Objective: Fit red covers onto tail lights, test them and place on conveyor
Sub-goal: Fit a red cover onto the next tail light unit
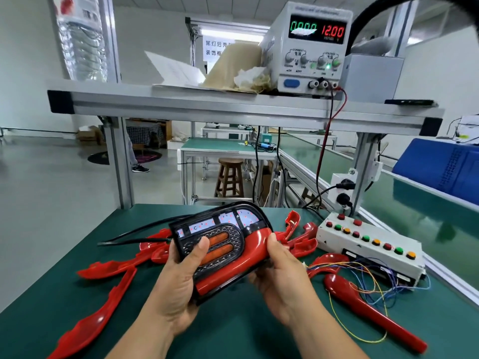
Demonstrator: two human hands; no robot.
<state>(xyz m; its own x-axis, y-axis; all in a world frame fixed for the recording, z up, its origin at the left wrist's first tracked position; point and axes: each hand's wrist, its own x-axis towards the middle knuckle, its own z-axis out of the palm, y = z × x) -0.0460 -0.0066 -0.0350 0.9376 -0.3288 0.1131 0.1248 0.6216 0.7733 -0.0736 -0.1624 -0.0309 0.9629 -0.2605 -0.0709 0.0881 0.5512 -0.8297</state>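
Observation:
Both hands hold a black tail light (228, 224) above the green mat, tilted with its face toward me. A glossy red cover (241, 265) lies along its lower right edge. My left hand (178, 275) grips the light's left end, thumb across the honeycomb lens beside two orange strips. My right hand (280, 270) grips the right side, thumb pressing on the red cover. Black cables run from the light off to the left. Several loose red covers (108, 270) lie scattered on the mat around and behind the light.
A white test box (368, 250) with coloured buttons and loose wires sits at right. A power supply (308, 47) reading 12.00 stands on the upper shelf. The green conveyor (414, 203) runs along the right, with a blue crate (440, 167) on it.

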